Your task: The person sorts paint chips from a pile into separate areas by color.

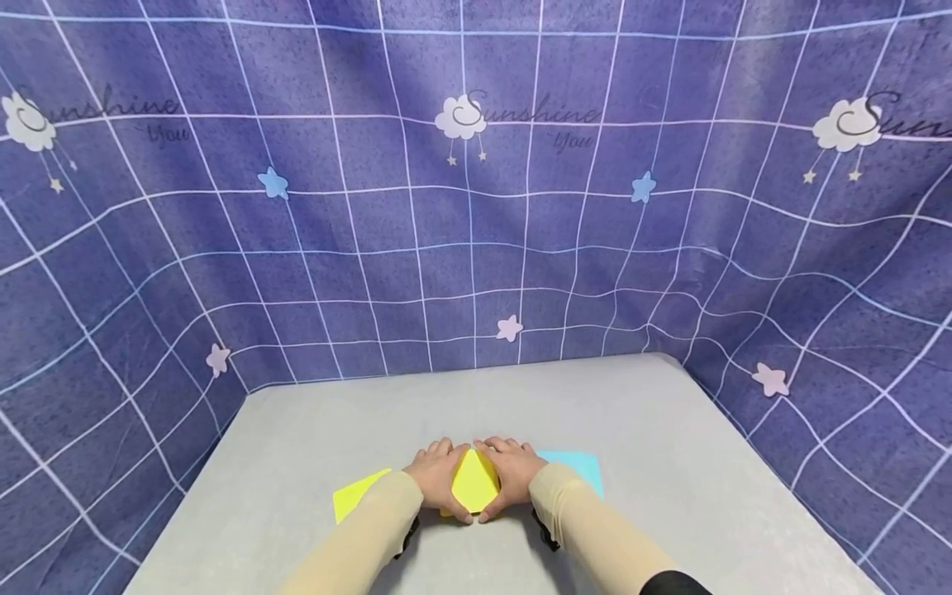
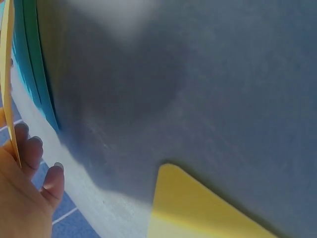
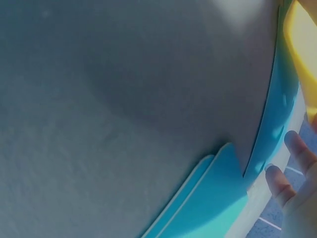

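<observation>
Both hands grip a thin yellow sheet point(image 1: 474, 481) between them, above the table. The left hand point(image 1: 437, 476) holds its left side and the right hand point(image 1: 516, 473) its right side, thumbs toward the near edge. In the left wrist view, the sheet's edge runs along the left hand point(image 2: 22, 183), between thumb and fingers. Only part of the right hand point(image 3: 297, 183) shows in the right wrist view, by the yellow sheet point(image 3: 304, 54). Below the held sheet lie blue sheets point(image 3: 272, 114), mostly hidden in the head view.
Another yellow sheet point(image 1: 353, 494) with rounded corners lies left of the hands, partly under the left sleeve. Overlapping light-blue sheets point(image 1: 583, 467) lie on the right, behind the right forearm. A purple gridded curtain point(image 1: 476, 207) borders the grey table point(image 1: 312, 421) at the back and sides.
</observation>
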A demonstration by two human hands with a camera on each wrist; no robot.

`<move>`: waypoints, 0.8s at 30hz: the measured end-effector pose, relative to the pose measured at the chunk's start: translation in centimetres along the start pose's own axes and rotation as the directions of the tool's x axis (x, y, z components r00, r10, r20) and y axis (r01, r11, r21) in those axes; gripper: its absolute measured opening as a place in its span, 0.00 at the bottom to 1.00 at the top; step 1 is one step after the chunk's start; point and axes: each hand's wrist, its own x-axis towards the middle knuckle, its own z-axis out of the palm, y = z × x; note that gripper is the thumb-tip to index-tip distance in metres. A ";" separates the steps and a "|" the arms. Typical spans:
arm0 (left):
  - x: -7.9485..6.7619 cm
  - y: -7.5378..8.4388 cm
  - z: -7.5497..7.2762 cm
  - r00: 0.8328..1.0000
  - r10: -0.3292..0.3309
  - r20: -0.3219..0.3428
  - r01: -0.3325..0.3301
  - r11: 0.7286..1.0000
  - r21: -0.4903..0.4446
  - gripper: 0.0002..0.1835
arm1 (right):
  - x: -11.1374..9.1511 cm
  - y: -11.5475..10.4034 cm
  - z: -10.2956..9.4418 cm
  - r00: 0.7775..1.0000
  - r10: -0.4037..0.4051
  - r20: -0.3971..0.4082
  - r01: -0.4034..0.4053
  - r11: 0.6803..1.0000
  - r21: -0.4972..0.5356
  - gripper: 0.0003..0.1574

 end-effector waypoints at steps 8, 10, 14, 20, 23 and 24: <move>-0.2 -0.2 -0.6 1.000 -0.006 -0.001 0.006 1.000 -0.001 0.63 | 0.1 -0.1 -0.3 1.000 -0.008 -0.009 0.008 1.000 -0.017 0.73; -0.4 -0.3 -0.9 1.000 -0.011 -0.003 0.011 1.000 0.003 0.64 | 0.2 -0.1 -0.6 1.000 -0.015 -0.016 0.014 1.000 -0.026 0.72; -0.8 -0.6 -1.5 1.000 -0.018 -0.016 0.018 1.000 0.018 0.65 | 0.6 -0.3 -1.3 0.999 -0.037 -0.033 0.035 0.999 -0.034 0.71; -1.7 -1.5 -2.0 1.000 -0.028 -0.005 0.028 0.999 0.033 0.63 | 1.0 -0.6 -1.4 0.999 -0.032 -0.016 0.032 0.999 -0.020 0.71; -2.2 -2.0 -2.2 0.999 -0.039 -0.007 0.039 0.999 0.029 0.62 | 1.2 -0.9 -1.3 1.000 -0.021 -0.002 0.021 1.000 -0.015 0.70; -2.4 -2.2 -2.3 0.999 -0.042 -0.010 0.042 0.999 0.026 0.62 | 1.3 -1.1 -1.3 1.000 -0.019 0.000 0.019 1.000 -0.012 0.70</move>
